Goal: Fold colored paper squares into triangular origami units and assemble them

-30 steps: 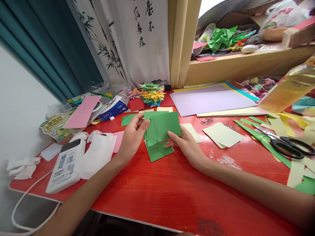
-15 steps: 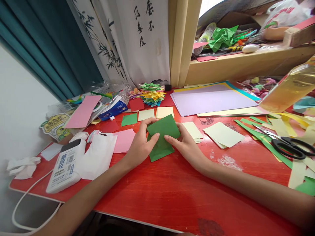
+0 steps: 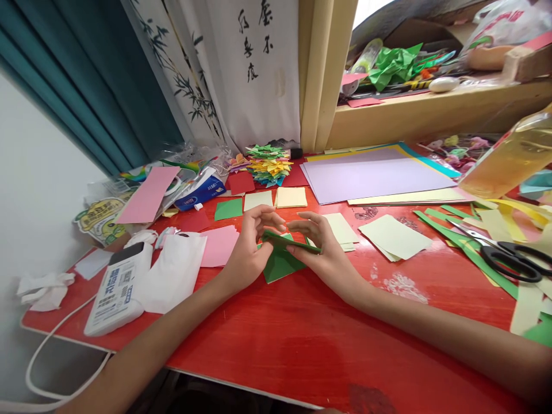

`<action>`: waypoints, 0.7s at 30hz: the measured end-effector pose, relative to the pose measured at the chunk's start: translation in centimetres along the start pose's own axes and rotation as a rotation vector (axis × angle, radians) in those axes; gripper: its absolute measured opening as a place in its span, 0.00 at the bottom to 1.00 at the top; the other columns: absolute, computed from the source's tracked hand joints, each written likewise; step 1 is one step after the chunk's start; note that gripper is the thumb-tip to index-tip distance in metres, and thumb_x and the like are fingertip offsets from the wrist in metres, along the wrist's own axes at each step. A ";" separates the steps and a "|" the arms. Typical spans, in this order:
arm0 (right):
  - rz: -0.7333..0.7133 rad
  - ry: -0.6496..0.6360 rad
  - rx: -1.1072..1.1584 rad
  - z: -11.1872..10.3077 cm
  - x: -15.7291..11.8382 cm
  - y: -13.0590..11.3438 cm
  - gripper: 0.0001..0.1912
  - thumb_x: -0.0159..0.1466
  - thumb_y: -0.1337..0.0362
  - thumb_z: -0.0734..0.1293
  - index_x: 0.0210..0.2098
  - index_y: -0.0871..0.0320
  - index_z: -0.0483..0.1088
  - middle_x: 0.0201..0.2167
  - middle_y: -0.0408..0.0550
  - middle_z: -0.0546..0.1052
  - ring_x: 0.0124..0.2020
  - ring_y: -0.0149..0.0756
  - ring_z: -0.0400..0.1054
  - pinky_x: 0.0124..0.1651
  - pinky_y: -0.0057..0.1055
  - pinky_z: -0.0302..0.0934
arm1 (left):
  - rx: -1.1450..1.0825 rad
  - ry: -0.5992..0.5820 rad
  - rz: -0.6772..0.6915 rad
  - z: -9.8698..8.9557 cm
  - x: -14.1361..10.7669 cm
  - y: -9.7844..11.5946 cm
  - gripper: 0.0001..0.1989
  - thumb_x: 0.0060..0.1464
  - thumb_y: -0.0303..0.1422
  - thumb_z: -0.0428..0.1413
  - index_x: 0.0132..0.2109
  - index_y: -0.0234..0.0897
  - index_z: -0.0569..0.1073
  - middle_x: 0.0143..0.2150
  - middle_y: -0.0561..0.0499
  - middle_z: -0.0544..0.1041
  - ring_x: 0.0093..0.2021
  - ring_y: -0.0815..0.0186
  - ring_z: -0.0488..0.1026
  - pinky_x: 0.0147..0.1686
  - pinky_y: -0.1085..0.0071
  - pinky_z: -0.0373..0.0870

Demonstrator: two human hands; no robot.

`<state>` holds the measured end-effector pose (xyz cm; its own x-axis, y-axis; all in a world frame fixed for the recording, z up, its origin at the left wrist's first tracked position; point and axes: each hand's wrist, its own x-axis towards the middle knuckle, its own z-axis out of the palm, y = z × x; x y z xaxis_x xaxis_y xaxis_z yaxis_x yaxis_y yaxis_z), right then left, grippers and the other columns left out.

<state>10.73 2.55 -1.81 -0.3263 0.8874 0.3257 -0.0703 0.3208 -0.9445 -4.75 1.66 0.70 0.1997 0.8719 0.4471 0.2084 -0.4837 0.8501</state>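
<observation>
Held up between left hand [image 3: 246, 254] and right hand [image 3: 331, 254], just above the desk [image 3: 267, 333]: green paper [image 3: 278, 238], tilted nearly edge-on. Left fingers clamped on its left end, right fingers on its right end, both thumbs at the near edge, some fingertips arched above it; contact behind hidden.

Widest open room on the near side, a bare red stretch running from the thumbs to the front edge; another bare patch right of the right wrist, bounded by the right forearm. Left corner of the desk rounded, with a cable [image 3: 37, 368] looping over the edge.

Directly beneath the paper, a green sheet [image 3: 280, 267] flat on the desk. Just beside the left hand, pink squares [image 3: 219, 246]; farther left, white tissue [image 3: 175, 276] and a white block [image 3: 116, 296]. Close behind the right hand, pale squares [image 3: 342, 229]. Across the far side, lilac card [image 3: 379, 175] and a paper tower [image 3: 268, 165]. Well off to the right, scissors [image 3: 511, 261] among paper strips [image 3: 474, 287], and a leaning bottle [image 3: 502, 155].
</observation>
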 end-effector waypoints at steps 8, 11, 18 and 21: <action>0.120 -0.077 -0.010 -0.3 0.1 -0.3 0.16 0.60 0.65 0.60 0.48 0.51 0.58 0.44 0.45 0.69 0.42 0.35 0.66 0.42 0.34 0.63 | -0.162 -0.113 -0.089 -1.4 1.0 0.1 0.25 0.43 0.24 0.51 0.50 0.44 0.60 0.50 0.49 0.64 0.48 0.65 0.64 0.45 0.68 0.64; 0.039 -0.204 -0.075 -0.4 -0.5 -0.8 0.15 0.61 0.64 0.59 0.48 0.50 0.58 0.45 0.45 0.69 0.40 0.35 0.67 0.38 0.31 0.63 | -0.080 -0.105 -0.078 -4.0 3.0 -0.2 0.18 0.46 0.31 0.49 0.47 0.39 0.65 0.52 0.48 0.65 0.52 0.62 0.61 0.50 0.65 0.60; -0.211 -0.879 -0.273 -0.4 -1.4 -1.9 0.28 0.60 0.75 0.54 0.58 0.50 0.47 0.49 0.42 0.71 0.48 0.34 0.66 0.47 0.31 0.58 | 0.851 -0.330 -0.118 -7.6 7.5 -6.5 0.21 0.51 0.37 0.49 0.51 0.33 0.64 0.59 0.41 0.58 0.59 0.56 0.54 0.57 0.60 0.48; -0.149 -0.917 -0.210 -0.5 -1.1 -1.8 0.34 0.57 0.76 0.57 0.60 0.50 0.45 0.48 0.42 0.71 0.48 0.32 0.66 0.46 0.28 0.59 | 0.890 -0.420 -0.109 -7.9 8.2 -8.4 0.23 0.54 0.39 0.46 0.55 0.35 0.61 0.59 0.42 0.61 0.58 0.56 0.57 0.55 0.61 0.52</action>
<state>11.65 1.16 -0.44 -0.9464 0.2551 0.1982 -0.0298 0.5418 -0.8400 -12.41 13.45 -0.62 0.4246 0.9001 0.0974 0.8547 -0.4340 0.2848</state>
